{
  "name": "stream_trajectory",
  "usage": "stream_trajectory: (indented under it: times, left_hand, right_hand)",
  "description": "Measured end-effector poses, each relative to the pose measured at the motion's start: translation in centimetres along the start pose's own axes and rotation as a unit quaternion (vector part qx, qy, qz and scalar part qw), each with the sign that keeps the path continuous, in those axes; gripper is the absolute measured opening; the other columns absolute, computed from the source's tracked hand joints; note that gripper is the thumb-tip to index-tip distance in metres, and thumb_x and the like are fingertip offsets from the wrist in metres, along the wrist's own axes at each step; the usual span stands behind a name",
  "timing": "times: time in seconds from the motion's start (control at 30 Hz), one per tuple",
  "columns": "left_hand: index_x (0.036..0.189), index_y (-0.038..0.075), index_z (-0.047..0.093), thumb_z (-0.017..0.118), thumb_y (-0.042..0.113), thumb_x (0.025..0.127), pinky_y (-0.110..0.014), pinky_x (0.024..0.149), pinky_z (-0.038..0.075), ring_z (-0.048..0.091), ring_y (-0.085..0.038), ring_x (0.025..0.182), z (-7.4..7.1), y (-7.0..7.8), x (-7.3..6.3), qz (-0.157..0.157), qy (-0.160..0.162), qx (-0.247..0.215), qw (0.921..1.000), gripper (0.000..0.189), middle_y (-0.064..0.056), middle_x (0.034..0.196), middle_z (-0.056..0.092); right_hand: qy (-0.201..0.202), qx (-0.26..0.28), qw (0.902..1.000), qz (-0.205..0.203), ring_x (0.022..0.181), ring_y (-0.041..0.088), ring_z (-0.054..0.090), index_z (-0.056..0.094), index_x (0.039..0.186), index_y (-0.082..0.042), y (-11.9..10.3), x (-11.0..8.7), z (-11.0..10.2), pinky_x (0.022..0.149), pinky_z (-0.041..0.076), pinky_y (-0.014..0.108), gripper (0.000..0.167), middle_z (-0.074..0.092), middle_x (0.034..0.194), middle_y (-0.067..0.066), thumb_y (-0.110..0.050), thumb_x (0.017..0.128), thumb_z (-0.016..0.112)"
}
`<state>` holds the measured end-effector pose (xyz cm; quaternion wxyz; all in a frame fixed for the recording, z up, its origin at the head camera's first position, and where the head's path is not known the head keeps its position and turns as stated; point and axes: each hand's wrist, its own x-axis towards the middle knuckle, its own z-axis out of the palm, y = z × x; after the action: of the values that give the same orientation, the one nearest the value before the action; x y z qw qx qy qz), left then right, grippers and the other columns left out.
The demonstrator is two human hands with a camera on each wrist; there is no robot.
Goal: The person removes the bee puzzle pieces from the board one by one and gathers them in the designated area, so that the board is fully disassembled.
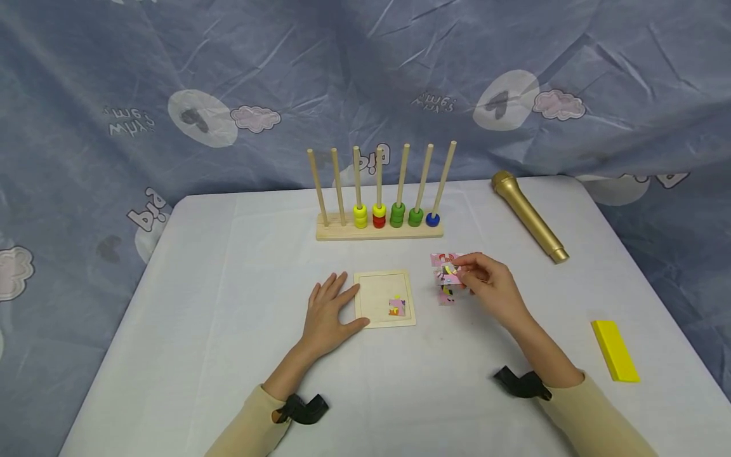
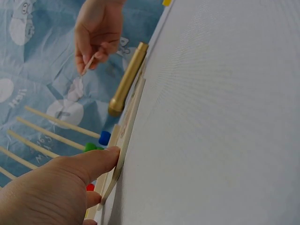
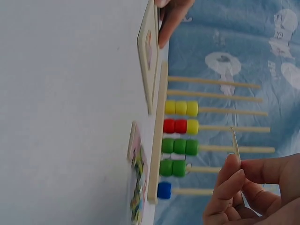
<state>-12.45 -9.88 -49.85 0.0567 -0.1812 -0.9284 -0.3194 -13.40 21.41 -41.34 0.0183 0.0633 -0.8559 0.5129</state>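
A square wooden puzzle tray (image 1: 372,295) lies on the white table, with one pink puzzle piece (image 1: 396,308) in its lower right part. My left hand (image 1: 328,320) rests at the tray's left side, fingers spread, thumb touching the frame near its bottom corner. To the right of the tray, my right hand (image 1: 492,287) pinches a thin puzzle piece (image 3: 236,143) between thumb and fingertips, raised above the table. Beneath that hand lie several pink printed pieces (image 1: 447,298), partly covered by it; the right wrist view shows them flat on the table.
Behind the tray stands a wooden peg rack (image 1: 379,233) with upright rods and yellow, red, green and blue beads. A gold microphone (image 1: 531,217) lies at the back right. Nearer the right edge is a yellow block (image 1: 615,351). Patterned cloth (image 1: 342,76) hangs behind the table.
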Motion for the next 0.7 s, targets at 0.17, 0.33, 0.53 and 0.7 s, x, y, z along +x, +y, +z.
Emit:
stream_trajectory:
  times: [0.17, 0.33, 0.53, 0.7]
  left_hand:
    - [0.134, 0.007, 0.059, 0.08, 0.038, 0.077, -0.061, 0.116, 0.016, 0.029, -0.038, 0.145, 0.0, 0.1, -0.1, 0.0, 0.001, -0.003, 1.0, 0.069, -0.019, 0.152, 0.041]
    - [0.136, 0.007, 0.058, 0.079, 0.04, 0.078, -0.061, 0.116, 0.014, 0.027, -0.037, 0.146, 0.0, 0.2, -0.1, -0.006, -0.006, -0.011, 0.9999, 0.07, -0.018, 0.153, 0.04]
    - [0.135, 0.006, 0.059, 0.079, 0.038, 0.078, -0.062, 0.115, 0.015, 0.029, -0.039, 0.145, 0.0, 0.0, 0.0, 0.001, 0.002, -0.007, 1.0, 0.069, -0.019, 0.152, 0.041]
    - [0.136, 0.007, 0.058, 0.079, 0.039, 0.078, -0.061, 0.117, 0.013, 0.027, -0.038, 0.146, 0.0, 0.0, 0.0, -0.004, -0.003, -0.011, 0.9999, 0.07, -0.019, 0.153, 0.039]
  right_hand:
    - [0.028, -0.013, 0.9992, 0.024, 0.069, 0.011, 0.06, 0.063, 0.113, 0.003, 1.4, -0.8, -1.5, 0.058, 0.05, 0.023, 0.02, 0.061, 0.09, 0.011, -0.003, 0.096, 0.057]
    - [0.038, -0.032, 0.9972, 0.056, 0.07, 0.013, 0.062, 0.063, 0.115, 0.002, 2.8, -1.6, -2.3, 0.059, 0.05, 0.023, 0.021, 0.061, 0.088, 0.007, -0.007, 0.097, 0.057]
    - [0.038, -0.037, 0.9961, 0.071, 0.069, 0.011, 0.063, 0.063, 0.115, 0.002, 4.3, -1.9, -2.5, 0.058, 0.05, 0.023, 0.022, 0.061, 0.086, 0.002, -0.008, 0.098, 0.057]
    - [0.029, -0.035, 0.9971, 0.061, 0.066, 0.01, 0.061, 0.065, 0.113, 0.002, 5.4, -1.7, -2.2, 0.056, 0.049, 0.022, 0.02, 0.061, 0.084, 0.0, -0.007, 0.097, 0.057]
